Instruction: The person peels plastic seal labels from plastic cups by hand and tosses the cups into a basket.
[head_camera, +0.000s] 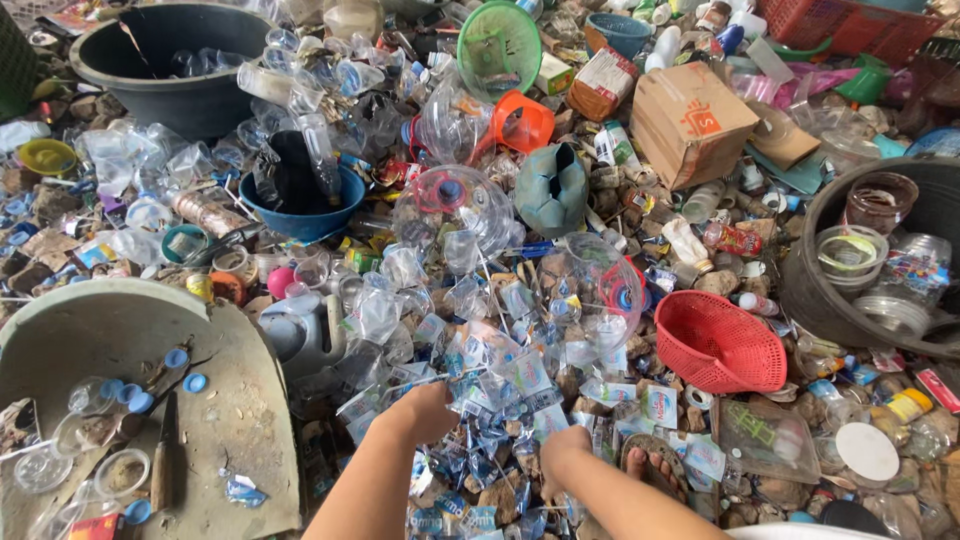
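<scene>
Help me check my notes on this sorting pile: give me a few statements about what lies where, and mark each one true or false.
1. Both hands reach into a heap of crushed clear plastic bottles. True: left hand, right hand.
2. The red basket lies to the person's left. False: it lies to the right.
3. A knife lies on the broken grey tub. True.
4. The blue bowl is stacked on the cardboard box. False: they lie far apart.
5. The right hand holds an orange cup. False: it rests among the bottles.
</scene>
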